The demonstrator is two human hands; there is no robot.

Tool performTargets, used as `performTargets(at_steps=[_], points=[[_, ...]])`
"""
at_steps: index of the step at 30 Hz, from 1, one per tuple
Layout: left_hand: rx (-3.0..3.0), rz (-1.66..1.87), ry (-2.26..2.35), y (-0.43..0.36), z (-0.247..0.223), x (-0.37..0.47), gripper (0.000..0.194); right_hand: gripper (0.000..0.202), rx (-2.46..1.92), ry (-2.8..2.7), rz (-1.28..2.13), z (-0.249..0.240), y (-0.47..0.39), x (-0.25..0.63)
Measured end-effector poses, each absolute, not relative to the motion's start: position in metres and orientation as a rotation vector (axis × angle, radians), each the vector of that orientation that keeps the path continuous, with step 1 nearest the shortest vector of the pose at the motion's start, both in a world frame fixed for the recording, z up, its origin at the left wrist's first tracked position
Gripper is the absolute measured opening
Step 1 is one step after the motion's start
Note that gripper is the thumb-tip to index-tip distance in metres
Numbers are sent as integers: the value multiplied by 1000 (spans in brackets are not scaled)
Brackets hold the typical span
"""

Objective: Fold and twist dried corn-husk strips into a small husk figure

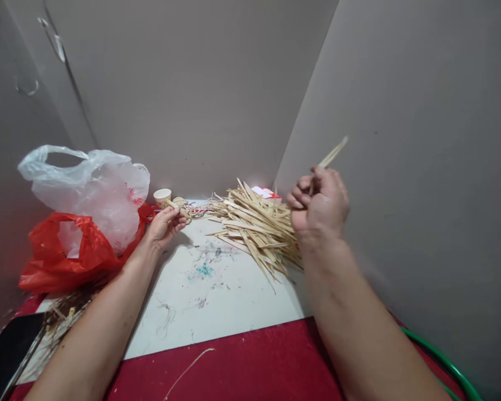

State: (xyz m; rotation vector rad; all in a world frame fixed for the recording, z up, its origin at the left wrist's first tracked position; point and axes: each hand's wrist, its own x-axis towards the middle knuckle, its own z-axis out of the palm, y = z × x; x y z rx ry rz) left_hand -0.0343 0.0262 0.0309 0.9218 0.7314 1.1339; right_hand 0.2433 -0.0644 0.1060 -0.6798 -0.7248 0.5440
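My left hand (167, 224) is closed in a pinch on a short pale strip (172, 204), held above the white board near a paper cup. Raised in front of the grey wall, my right hand (322, 197) has its fingers wrapped round a pale flat strip (334, 153) whose end sticks up and to the right. A large heap of similar dry, straw-coloured strips (254, 223) lies on the white board between my hands, partly hidden behind my right wrist.
The white board (234, 312) rests on a red cloth (234, 365) and carries blue-green stains. At the left stand a red plastic bag (70, 250) and a clear plastic bag (92, 178). A paper cup (162, 195) is at the back. A green tube (446, 365) curves at lower right.
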Motion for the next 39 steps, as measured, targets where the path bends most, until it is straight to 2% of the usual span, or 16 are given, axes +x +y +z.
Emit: performTargets(at_steps=[7,9,12,15,20,22,25,30,32,36,38,39], points=[[954,1145,767,28,23,-31,17,10,-567,-720,-202,149,-120,219],[975,1134,773,27,23,-29,18,8,-596,-807,-252,150,-127,206],[1048,1102,756,22,24,-22,23,3,-800,-1085,47,128,-112,187],[1147,1069,726,14,24,-13,28,12,-1021,-1358,349,86,-77,169],[1254,1002,647,8,20,-5,32,19,-1143,-1334,1022,28,-41,144],[1257,1000,635,8,20,-5,33,22,-1157,-1313,1058,25,-42,143],[1230,994,655,10,16,-9,35,23,-1185,-1317,769,44,-53,157],[1201,902,713,16,-7,-14,36,18,-1207,-1307,29,94,-57,219],[1212,883,729,18,-17,-14,34,24,-1376,-1375,-186,102,-47,250],[1239,834,753,19,-27,-10,29,24,-1836,-1683,-265,96,-29,272],[1231,814,771,17,-28,-8,25,30,-1741,-1829,-258,89,-33,245],[1235,800,774,16,-28,-8,24,32,-1634,-1850,-150,85,-38,221]])
